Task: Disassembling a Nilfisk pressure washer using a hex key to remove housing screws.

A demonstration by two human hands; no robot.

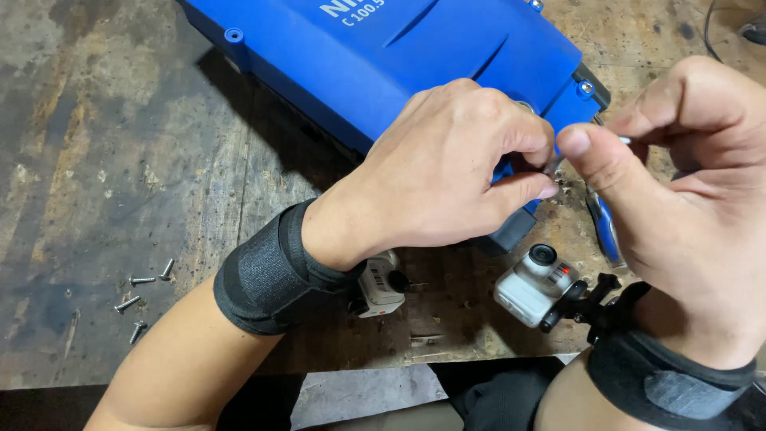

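Pinching a small metal screw (552, 166) between thumb and forefinger, the left hand (447, 168) hovers at the lower right corner of the blue housing (399, 56); its other fingers are curled in, and only a sliver of the screw shows past the thumb tip. Just beside it, the right hand (678, 191) has its thumb and forefinger pressed together on a thin metal tool (624, 140), of which only the bright end shows, so its kind cannot be told. The 2 hands nearly touch at the fingertips. Both wrists wear black straps, each carrying a small white camera (533, 286) under the wrist. Below the right thumb a blue-handled tool (604, 227) lies on the bench, partly hidden by the hand. The housing lies tilted across the top of the view, with a dark block at its lower corner and a screw boss at its left edge. It rests on a worn, stained wooden bench (120, 144). Well apart to the left, near the bench's front edge, 4 loose screws (144, 297) lie scattered.
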